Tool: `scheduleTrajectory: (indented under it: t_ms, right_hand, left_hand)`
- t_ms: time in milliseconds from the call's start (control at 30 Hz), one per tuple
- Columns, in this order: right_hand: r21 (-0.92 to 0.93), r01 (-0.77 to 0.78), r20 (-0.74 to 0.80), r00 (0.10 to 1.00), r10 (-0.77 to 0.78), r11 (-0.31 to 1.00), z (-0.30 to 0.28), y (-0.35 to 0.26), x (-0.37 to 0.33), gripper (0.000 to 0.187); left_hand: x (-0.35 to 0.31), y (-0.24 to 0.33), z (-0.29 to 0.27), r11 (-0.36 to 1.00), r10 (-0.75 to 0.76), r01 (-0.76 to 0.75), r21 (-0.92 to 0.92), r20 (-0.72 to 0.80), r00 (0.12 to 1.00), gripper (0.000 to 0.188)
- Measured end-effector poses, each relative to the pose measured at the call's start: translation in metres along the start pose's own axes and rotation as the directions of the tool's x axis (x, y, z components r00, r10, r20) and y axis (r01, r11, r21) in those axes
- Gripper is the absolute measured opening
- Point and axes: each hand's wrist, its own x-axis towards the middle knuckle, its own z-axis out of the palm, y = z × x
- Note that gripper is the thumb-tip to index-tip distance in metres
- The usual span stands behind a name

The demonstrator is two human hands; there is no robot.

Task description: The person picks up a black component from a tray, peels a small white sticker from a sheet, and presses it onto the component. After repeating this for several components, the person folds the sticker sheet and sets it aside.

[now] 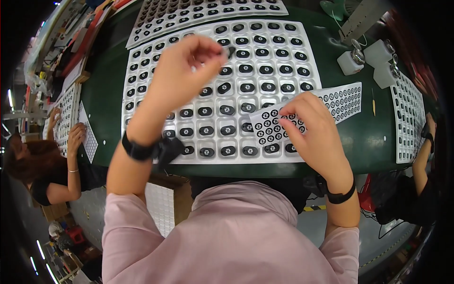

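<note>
My left hand (187, 71) is raised over the upper middle of a white tray (309, 54). Its fingers pinch a small black oval piece (230, 52), tilted and partly blurred. In the tray's pockets lie several like pieces (247, 88), many with a white round mark on top. My right hand (314, 128) is over the tray's lower right part, thumb and forefinger closed on a white sheet of round black stickers (343, 102). The sheet bends beneath the hand and reaches past the tray's right edge. The hand hides its middle.
Another filled tray (208, 14) lies behind. White bottles with metal tops (351, 62) stand at the back right on the green table (106, 80). A tweezer-like tool (373, 102) lies at the right. People work at trays on both sides, one hand (76, 135) at left.
</note>
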Motion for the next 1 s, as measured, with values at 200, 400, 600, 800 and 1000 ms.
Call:
scheduleTrajectory:
  t_ms: [200, 400, 600, 800, 1000]
  right_hand:
    - [-0.094, 0.012, 0.003, 1.0, -0.012, 0.995, 0.02, -0.006, 0.014, 0.016]
    - [-0.138, 0.026, 0.017, 1.0, -0.024, 0.99, 0.026, -0.002, 0.014, 0.018]
    - [-0.131, 0.022, -0.019, 1.0, -0.024, 0.991, 0.027, -0.003, 0.015, 0.018]
    - [-0.143, 0.033, -0.017, 0.999, -0.036, 0.989, 0.028, -0.001, 0.016, 0.019]
    - [-0.103, 0.044, -0.025, 0.999, -0.046, 0.994, 0.022, -0.001, 0.015, 0.018]
  left_hand:
    - [-0.082, 0.019, 0.034, 0.882, -0.187, 0.223, -0.416, 0.125, 0.974, 0.02]
    - [-0.087, 0.015, 0.058, 0.698, -0.283, 0.344, -0.629, 0.199, 0.938, 0.018]
    - [-0.083, 0.01, 0.059, 0.744, -0.308, 0.337, -0.577, 0.152, 0.939, 0.016]
    - [-0.081, 0.011, 0.065, 0.759, -0.283, 0.329, -0.562, 0.17, 0.944, 0.017]
    - [-0.08, 0.017, 0.067, 0.707, -0.332, 0.37, -0.602, 0.178, 0.926, 0.017]
